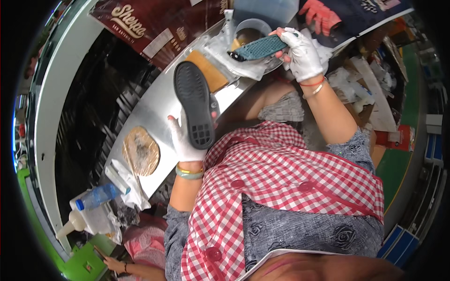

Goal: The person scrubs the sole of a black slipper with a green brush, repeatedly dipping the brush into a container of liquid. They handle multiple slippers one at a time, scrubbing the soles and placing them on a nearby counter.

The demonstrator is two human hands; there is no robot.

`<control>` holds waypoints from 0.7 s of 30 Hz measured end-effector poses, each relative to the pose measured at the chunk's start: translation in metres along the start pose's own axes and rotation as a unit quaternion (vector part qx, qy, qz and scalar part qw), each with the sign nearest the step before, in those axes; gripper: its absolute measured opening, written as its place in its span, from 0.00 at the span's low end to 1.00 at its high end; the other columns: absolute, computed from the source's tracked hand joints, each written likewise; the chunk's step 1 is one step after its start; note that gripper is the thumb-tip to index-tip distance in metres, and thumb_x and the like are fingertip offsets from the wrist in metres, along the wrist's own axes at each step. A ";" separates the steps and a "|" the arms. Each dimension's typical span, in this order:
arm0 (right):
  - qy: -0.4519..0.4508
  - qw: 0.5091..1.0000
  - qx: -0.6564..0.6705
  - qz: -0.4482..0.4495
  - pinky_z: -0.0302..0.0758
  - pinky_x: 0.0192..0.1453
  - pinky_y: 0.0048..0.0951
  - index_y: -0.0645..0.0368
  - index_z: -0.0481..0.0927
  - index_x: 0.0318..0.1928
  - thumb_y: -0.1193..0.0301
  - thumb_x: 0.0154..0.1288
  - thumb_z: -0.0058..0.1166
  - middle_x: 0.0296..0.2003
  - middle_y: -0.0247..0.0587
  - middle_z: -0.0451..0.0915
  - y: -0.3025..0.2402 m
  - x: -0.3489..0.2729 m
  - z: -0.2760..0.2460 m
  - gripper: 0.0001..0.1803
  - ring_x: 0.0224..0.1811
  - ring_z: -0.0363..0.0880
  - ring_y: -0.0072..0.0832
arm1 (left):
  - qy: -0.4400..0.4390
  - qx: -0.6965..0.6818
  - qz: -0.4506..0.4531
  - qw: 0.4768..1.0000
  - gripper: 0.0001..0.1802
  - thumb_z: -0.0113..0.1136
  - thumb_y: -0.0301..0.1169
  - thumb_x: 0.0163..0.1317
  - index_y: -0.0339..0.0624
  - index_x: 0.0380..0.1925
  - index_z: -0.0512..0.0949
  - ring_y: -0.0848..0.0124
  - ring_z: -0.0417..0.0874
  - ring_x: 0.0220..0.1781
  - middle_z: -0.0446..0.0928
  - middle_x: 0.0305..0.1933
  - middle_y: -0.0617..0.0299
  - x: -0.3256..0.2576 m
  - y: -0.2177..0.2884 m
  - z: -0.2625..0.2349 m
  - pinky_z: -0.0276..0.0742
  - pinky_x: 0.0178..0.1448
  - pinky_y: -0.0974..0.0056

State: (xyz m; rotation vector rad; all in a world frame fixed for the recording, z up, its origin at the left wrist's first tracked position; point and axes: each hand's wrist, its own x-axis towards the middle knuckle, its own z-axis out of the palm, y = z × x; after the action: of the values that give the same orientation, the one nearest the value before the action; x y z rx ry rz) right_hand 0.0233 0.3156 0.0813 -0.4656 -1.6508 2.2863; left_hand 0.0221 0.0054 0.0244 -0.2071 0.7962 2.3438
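My left hand (183, 138), in a white glove with bare fingertips, grips a black shoe (192, 100) by the heel end. The shoe's ridged sole faces up, and a bit of dark upper shows at its right side. Farther right, my gloved right hand (302, 56) pinches a flat teal textured piece (262, 48) at one end. The piece's other end, which looks dark, points left, close to a clear cup (253, 29) with brownish contents. Under the toe of the shoe lies a tan rectangular pad (206, 70) on the metal table (164, 105).
A plastic-wrapped round thing (140, 151) lies on the table, near a blue-capped bottle (98, 195). Red rubber gloves (321, 16) lie at the top right. Boxes and plastic bags (349, 84) crowd the right. Another person's hand (115, 265) shows at lower left.
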 end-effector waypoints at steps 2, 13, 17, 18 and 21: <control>-0.019 0.997 -0.079 -0.010 0.61 0.19 0.11 0.58 0.79 0.35 0.65 0.66 0.48 0.28 0.31 0.80 -0.012 -0.033 0.044 0.11 0.19 0.74 0.14 | -0.010 -0.023 0.003 1.000 0.41 0.36 0.65 0.60 0.39 0.57 0.64 0.56 0.79 0.46 0.74 0.51 0.50 -0.001 -0.001 0.002 0.76 0.47 0.51; -0.089 0.991 -0.099 0.015 0.67 0.20 0.15 0.61 0.78 0.35 0.65 0.66 0.50 0.24 0.32 0.77 0.010 -0.060 0.111 0.11 0.19 0.75 0.16 | -0.058 -0.054 -0.029 0.996 0.47 0.38 0.71 0.54 0.39 0.58 0.63 0.56 0.79 0.44 0.73 0.49 0.47 -0.012 0.006 0.009 0.79 0.44 0.54; -0.088 0.986 -0.138 0.008 0.61 0.20 0.11 0.60 0.78 0.36 0.65 0.67 0.49 0.23 0.30 0.77 0.008 -0.066 0.112 0.11 0.18 0.71 0.12 | -0.062 -0.052 -0.030 0.996 0.46 0.38 0.70 0.55 0.38 0.56 0.66 0.56 0.79 0.42 0.75 0.47 0.47 -0.011 0.006 0.010 0.78 0.44 0.54; -0.090 0.986 -0.143 0.005 0.61 0.20 0.11 0.60 0.78 0.36 0.65 0.67 0.49 0.23 0.30 0.77 0.009 -0.069 0.112 0.11 0.18 0.72 0.11 | -0.055 -0.034 -0.033 0.997 0.47 0.35 0.72 0.54 0.42 0.58 0.63 0.57 0.79 0.42 0.74 0.48 0.47 -0.010 0.007 0.010 0.78 0.44 0.55; -0.101 0.986 -0.132 0.009 0.62 0.20 0.11 0.61 0.78 0.36 0.65 0.66 0.49 0.23 0.31 0.78 0.017 -0.075 0.113 0.11 0.19 0.72 0.12 | -0.027 0.004 -0.022 0.999 0.48 0.30 0.74 0.53 0.50 0.63 0.59 0.58 0.78 0.45 0.72 0.51 0.49 -0.003 0.007 0.008 0.77 0.46 0.57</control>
State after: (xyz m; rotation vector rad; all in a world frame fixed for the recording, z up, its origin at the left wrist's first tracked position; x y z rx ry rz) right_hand 0.0440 0.1823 0.1059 -0.3115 -2.0708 2.1976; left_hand 0.0209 0.0039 0.0351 -0.1552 0.7666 2.2951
